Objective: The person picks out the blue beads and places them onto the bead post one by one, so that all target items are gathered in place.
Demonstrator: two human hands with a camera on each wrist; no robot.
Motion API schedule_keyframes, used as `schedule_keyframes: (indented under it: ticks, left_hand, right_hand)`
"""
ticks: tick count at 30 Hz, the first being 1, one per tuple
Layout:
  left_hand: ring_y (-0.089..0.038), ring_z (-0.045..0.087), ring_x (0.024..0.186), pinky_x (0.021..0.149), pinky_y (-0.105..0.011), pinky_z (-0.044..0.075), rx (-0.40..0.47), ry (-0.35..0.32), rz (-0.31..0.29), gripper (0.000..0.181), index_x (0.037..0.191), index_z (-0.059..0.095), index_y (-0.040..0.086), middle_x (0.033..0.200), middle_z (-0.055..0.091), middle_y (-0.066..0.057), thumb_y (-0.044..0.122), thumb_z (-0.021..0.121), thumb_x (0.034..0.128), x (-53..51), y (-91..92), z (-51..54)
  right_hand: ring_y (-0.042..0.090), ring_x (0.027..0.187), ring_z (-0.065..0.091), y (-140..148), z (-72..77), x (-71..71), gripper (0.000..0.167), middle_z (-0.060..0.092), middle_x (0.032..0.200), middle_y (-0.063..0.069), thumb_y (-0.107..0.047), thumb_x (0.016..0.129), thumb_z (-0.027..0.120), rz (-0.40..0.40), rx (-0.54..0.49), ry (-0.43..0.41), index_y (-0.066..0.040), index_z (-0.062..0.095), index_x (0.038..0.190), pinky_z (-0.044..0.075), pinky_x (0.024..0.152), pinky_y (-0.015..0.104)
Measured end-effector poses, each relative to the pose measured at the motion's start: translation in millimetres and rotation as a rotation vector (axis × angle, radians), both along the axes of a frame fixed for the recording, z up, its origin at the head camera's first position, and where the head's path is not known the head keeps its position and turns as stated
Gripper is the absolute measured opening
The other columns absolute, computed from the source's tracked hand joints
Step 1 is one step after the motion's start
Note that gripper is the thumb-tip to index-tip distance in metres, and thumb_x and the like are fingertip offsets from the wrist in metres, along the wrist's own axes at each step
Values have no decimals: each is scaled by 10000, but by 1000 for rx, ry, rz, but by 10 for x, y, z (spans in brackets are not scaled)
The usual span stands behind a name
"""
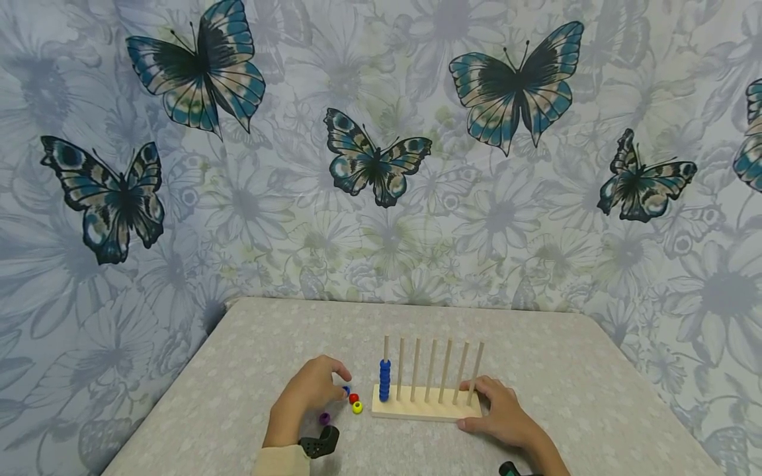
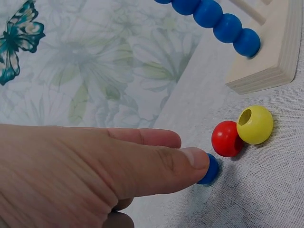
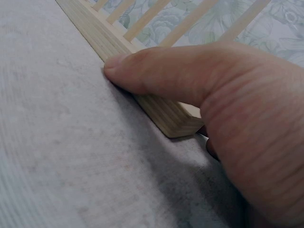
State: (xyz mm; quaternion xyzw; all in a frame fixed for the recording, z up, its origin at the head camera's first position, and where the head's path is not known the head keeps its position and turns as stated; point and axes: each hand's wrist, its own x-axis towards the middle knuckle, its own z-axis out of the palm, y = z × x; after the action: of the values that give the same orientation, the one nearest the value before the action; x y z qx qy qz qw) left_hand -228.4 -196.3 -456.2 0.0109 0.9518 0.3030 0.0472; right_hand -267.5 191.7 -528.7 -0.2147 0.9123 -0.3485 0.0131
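Observation:
A wooden peg stand (image 1: 425,412) sits on the table, several blue beads (image 1: 385,381) stacked on its leftmost peg. My right hand (image 1: 499,411) grips the right end of its base, with the thumb (image 3: 130,69) along the front edge and fingers behind. To the left of the stand, my left hand (image 1: 313,385) reaches down at a loose blue bead (image 2: 212,170) on the cloth. Its thumb tip partly covers the bead; the index finger appears apart from it. Close by lie a red bead (image 2: 226,138) and a yellow bead (image 2: 255,125), touching each other or nearly so.
A purple bead (image 1: 324,418) lies below the left hand, near the black wrist strap (image 1: 321,441). A pale patterned cloth (image 1: 286,330) covers the table. Behind it stands a wall (image 1: 369,264) with butterfly and flower prints.

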Motion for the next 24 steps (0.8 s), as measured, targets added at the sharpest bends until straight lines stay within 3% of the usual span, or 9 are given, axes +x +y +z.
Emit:
schedule_keyframes:
  ticks: [7,12,24]
  left_hand:
    - [-184,607,845,734,-443,530,-13,17,-4,232,976,760,155,1075,700,-57,76,830,769,-9,0,-29]
    - [-217,631,952,816,-490,535,-34,35,-9,237,949,759,167,1112,676,-59,76,841,746,-22,-13,-66]
    - [-195,634,920,804,-489,537,-44,-14,7,251,966,755,189,1120,686,-47,115,859,751,-57,1,-103]
  right_hand:
    - [149,1178,528,2,0,1,522,615,1182,-169,-521,723,854,4,3,12,-320,643,1156,290,880,381]
    - [168,1190,533,-2,10,-4,535,613,1183,-179,-531,721,853,6,9,20,-347,635,1174,305,924,431]
    - [205,1194,533,-1,13,-2,548,617,1171,-160,-513,724,856,11,9,18,-326,639,1192,308,938,459]
